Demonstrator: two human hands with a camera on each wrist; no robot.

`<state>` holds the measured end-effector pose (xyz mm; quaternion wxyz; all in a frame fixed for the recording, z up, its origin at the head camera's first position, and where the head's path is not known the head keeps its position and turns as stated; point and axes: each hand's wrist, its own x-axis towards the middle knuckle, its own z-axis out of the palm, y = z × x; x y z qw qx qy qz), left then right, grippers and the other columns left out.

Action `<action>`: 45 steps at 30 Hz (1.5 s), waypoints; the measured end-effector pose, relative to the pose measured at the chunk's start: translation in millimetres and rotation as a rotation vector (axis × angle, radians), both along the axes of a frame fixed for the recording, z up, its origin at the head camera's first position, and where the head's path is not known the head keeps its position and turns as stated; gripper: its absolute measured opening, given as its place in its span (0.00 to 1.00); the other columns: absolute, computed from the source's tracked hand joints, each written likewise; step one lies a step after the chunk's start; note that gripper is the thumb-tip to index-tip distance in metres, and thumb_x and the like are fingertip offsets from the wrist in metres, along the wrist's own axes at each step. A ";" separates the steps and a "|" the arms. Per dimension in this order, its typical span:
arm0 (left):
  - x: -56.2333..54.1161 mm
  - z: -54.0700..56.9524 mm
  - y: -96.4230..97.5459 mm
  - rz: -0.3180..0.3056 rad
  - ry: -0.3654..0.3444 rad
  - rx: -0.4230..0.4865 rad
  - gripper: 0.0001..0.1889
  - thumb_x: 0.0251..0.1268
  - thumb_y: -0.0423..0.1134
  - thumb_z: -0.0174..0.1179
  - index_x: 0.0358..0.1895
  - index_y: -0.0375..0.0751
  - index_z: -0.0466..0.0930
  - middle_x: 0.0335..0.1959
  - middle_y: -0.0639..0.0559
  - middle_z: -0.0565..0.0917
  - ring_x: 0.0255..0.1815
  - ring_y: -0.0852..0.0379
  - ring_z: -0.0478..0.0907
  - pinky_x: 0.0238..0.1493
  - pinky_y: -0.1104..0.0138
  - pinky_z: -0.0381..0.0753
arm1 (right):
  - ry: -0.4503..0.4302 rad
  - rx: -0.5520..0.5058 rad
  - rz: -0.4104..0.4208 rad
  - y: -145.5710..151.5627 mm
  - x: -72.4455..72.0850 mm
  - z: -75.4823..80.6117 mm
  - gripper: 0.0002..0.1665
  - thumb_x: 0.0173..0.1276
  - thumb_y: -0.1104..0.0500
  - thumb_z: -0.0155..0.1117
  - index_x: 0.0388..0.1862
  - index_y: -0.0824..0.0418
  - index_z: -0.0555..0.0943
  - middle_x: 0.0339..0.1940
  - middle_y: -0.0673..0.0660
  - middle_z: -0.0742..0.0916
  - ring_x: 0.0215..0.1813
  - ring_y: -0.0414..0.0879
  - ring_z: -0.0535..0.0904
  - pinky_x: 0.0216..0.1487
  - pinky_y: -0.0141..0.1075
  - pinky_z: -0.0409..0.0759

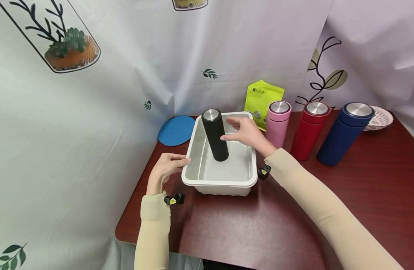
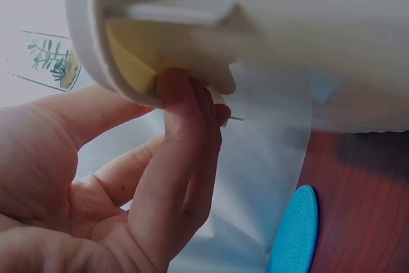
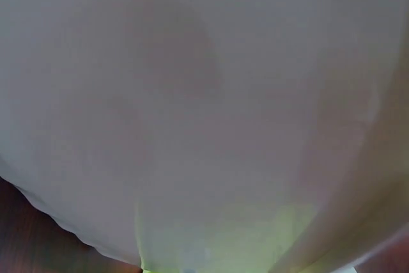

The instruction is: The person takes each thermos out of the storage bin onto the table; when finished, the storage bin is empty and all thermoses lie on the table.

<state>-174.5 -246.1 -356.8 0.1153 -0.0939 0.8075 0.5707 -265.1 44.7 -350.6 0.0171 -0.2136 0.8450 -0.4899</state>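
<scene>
A black thermos flask [image 1: 216, 138] with a silver lid top stands, leaning slightly, inside a white plastic basin [image 1: 220, 183]. My right hand [image 1: 244, 131] is over the basin's right side, fingers spread and thumb apart, beside the flask; whether the thumb touches it I cannot tell. At the basin's left rim, my left hand [image 1: 168, 165] pinches the edge between thumb and fingers. The left wrist view shows the left fingers [image 2: 182, 113] bent against the rim [image 2: 86, 36]. In the right wrist view the basin's pale wall [image 3: 192, 126] fills most of the picture and hides the right hand.
Right of the basin stand a pink flask [image 1: 278, 123], a red flask [image 1: 308, 133] and a blue flask [image 1: 343, 135]. Behind them are a yellow-green pouch [image 1: 261, 101] and a white woven basket [image 1: 380, 119]. A blue round mat [image 1: 176, 131] lies at the table's back left.
</scene>
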 end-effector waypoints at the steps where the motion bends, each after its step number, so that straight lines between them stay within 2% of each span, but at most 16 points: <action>1: -0.2 -0.1 0.0 -0.002 0.002 -0.001 0.23 0.63 0.35 0.66 0.57 0.23 0.77 0.52 0.31 0.82 0.44 0.46 0.85 0.55 0.51 0.81 | -0.004 0.002 0.003 -1.1 -0.5 0.3 0.49 0.50 0.48 0.80 0.69 0.64 0.72 0.65 0.61 0.79 0.66 0.55 0.76 0.66 0.42 0.75; 12: 0.2 0.2 2.5 -0.016 0.004 0.003 0.22 0.62 0.35 0.66 0.56 0.23 0.78 0.51 0.32 0.83 0.45 0.44 0.85 0.55 0.50 0.81 | 0.014 0.042 0.026 -10.9 -6.9 -2.7 0.47 0.51 0.49 0.80 0.69 0.61 0.72 0.66 0.59 0.79 0.67 0.52 0.75 0.67 0.41 0.74; 17: 0.0 0.9 3.8 -0.018 0.007 0.002 0.22 0.62 0.34 0.66 0.55 0.23 0.78 0.50 0.33 0.83 0.46 0.42 0.85 0.55 0.50 0.81 | 0.016 0.076 0.039 -12.6 -9.8 -3.6 0.49 0.52 0.48 0.79 0.71 0.61 0.70 0.67 0.61 0.78 0.68 0.54 0.74 0.67 0.44 0.74; 25: -1.6 -1.7 -0.6 -0.025 0.003 -0.005 0.23 0.63 0.36 0.66 0.57 0.24 0.77 0.52 0.32 0.82 0.46 0.46 0.85 0.56 0.51 0.81 | -0.006 0.106 0.092 -18.0 -14.5 -8.5 0.49 0.56 0.47 0.77 0.73 0.61 0.68 0.66 0.62 0.78 0.67 0.57 0.75 0.66 0.46 0.75; 36: 2.0 -0.6 -2.1 -0.028 0.011 -0.005 0.24 0.62 0.37 0.67 0.57 0.24 0.77 0.53 0.32 0.81 0.49 0.42 0.84 0.56 0.50 0.80 | 0.039 0.092 0.027 -24.9 -10.3 -9.2 0.40 0.52 0.49 0.79 0.62 0.62 0.77 0.54 0.60 0.85 0.55 0.54 0.83 0.56 0.44 0.82; 41: 2.1 -0.2 -2.7 -0.037 0.028 -0.007 0.25 0.60 0.38 0.68 0.56 0.23 0.78 0.51 0.33 0.83 0.46 0.45 0.85 0.53 0.51 0.82 | 0.070 0.080 -0.012 -24.2 -8.4 -8.6 0.35 0.51 0.49 0.80 0.56 0.62 0.81 0.48 0.59 0.88 0.50 0.52 0.85 0.52 0.43 0.84; 45: 2.1 -0.2 -1.6 -0.028 0.017 -0.008 0.24 0.61 0.37 0.67 0.56 0.24 0.78 0.52 0.33 0.82 0.43 0.49 0.86 0.54 0.51 0.82 | 0.093 0.061 -0.035 -22.7 -7.3 -9.1 0.32 0.52 0.48 0.79 0.53 0.61 0.82 0.46 0.58 0.88 0.48 0.52 0.85 0.51 0.42 0.84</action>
